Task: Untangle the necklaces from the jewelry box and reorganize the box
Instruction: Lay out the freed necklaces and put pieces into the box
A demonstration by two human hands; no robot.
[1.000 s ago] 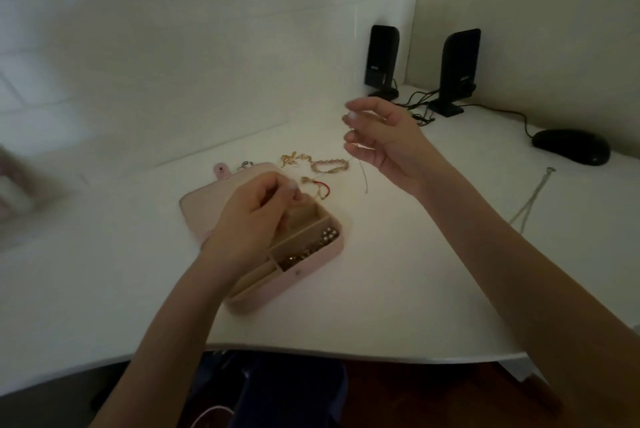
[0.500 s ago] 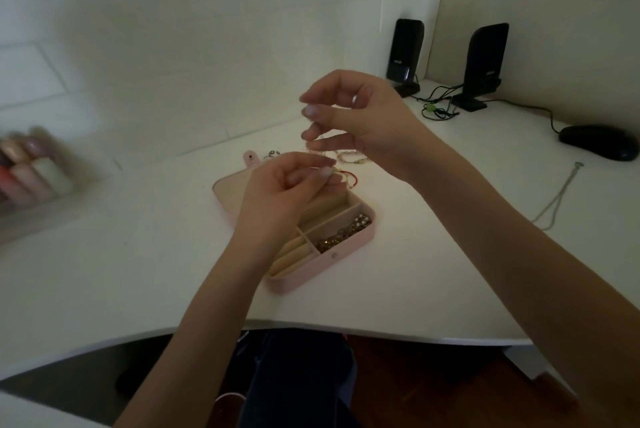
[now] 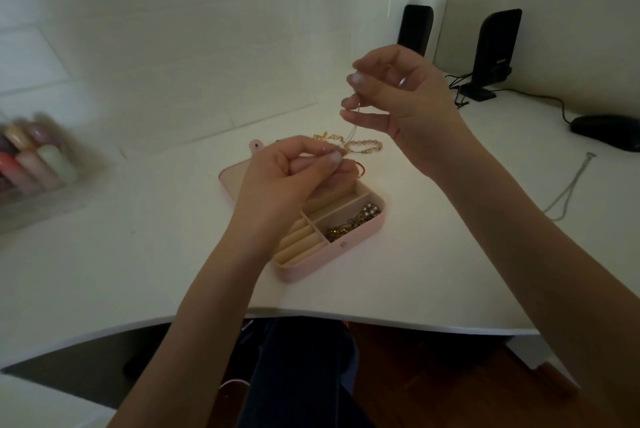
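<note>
Chain point(image 3: 352, 131): fine, pale, strung taut in the air above the far edge of the box, running from one hand up to the other.

Left hand point(image 3: 291, 178): over the box's far half, thumb and forefinger pinched on the chain's lower end, other fingers curled.

Right hand point(image 3: 403, 100): higher, beyond the box to its right, fingertips pinching the chain's upper end; a ring shows on one finger.

Box point(image 3: 346, 247): pink, open on the desk point(image 3: 138, 254), lid laid flat on the far side. Cream ring rolls fill the near-left compartment; tangled gold and pearl pieces point(image 3: 356, 219) lie in the near-right one (separate items cannot be told apart).

Bracelets point(image 3: 360, 145): beaded and gold pieces on the desk just beyond the box; a red cord point(image 3: 362, 169) touches its far rim.

Second chain point(image 3: 571, 185): silver, on the desk well right of the box.

Mouse point(image 3: 606, 131) and two speakers point(image 3: 495, 46): black, far right of the box.

Bottles point(image 3: 34, 157): blurred, in a clear tray well left of the box.
</note>
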